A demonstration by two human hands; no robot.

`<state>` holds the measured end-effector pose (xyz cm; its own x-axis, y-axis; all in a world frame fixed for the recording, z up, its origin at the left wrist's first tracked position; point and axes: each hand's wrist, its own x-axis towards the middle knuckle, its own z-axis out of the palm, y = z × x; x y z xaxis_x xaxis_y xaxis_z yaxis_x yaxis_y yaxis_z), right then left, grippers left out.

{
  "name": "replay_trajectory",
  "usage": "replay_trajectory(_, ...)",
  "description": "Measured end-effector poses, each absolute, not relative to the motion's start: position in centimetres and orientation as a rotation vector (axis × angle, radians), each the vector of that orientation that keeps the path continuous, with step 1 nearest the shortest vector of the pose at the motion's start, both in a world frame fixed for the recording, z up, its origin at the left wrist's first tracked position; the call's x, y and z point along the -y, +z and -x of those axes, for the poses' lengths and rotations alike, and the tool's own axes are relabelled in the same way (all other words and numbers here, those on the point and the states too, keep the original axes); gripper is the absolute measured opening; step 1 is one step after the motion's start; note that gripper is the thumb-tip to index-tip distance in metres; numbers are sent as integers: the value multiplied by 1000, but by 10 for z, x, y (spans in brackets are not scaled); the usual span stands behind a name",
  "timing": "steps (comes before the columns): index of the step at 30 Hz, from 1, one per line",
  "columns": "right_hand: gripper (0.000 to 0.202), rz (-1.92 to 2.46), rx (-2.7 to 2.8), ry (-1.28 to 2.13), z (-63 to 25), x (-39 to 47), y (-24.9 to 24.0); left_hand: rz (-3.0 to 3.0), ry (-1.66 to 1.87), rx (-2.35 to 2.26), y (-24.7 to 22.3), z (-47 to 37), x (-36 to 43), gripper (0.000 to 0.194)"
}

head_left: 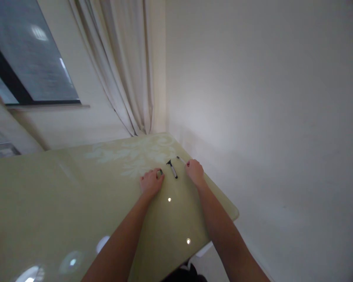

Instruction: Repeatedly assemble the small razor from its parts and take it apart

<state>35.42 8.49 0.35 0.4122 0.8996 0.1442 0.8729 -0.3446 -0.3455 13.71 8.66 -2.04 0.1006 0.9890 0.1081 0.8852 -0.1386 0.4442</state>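
Observation:
A razor with a dark head and a grey-and-black handle lies on the glossy table between my hands. To its left, my left hand rests at the tabletop, thumb and forefinger closed around a small dark piece whose kind I cannot make out. On the razor's right, my right hand is closed on one end of a thin pale stick with a dark tip. That tip points away to the upper left, and the stick's other end is hidden in my fingers.
A bare wall runs along the table's right side. Long pale curtains hang behind the far edge, beside a dark-framed window. Lamp reflections show on the tabletop. The table's rounded corner is at the right.

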Motion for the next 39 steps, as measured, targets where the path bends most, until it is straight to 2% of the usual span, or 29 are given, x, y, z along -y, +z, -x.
replay_trajectory(17, 21, 2395, 1574, 116, -350, -75, 9, -2117, 564, -1856, -21, -141, -82, 44)
replay_trajectory(22, 22, 2286, 1590, 37, -350, -77, 10, -1991, 662, -1753, -22, -138, -80, 72)
replay_trajectory(26, 18, 2000, 1637, -89, -335, -79, 9, -1905, 755, -1327, -28, -111, -53, 80)
replay_trajectory(28, 18, 1831, 1712, -74, -317, -75, 5, -1838, 785, -1132, -30, -91, -31, 72)
replay_trajectory(31, 22, 1549, 1906, -26, -283, -61, -6, -1777, 765, -980, -30, -70, -1, 33)
replay_trajectory(32, 23, 1460, 1975, -19, -271, -55, -11, -1755, 768, -1001, -30, -66, 6, 28)
replay_trajectory(39, 34, 1029, 2329, -14, -239, -36, -45, -1586, 895, -1073, -32, -71, 12, 36)
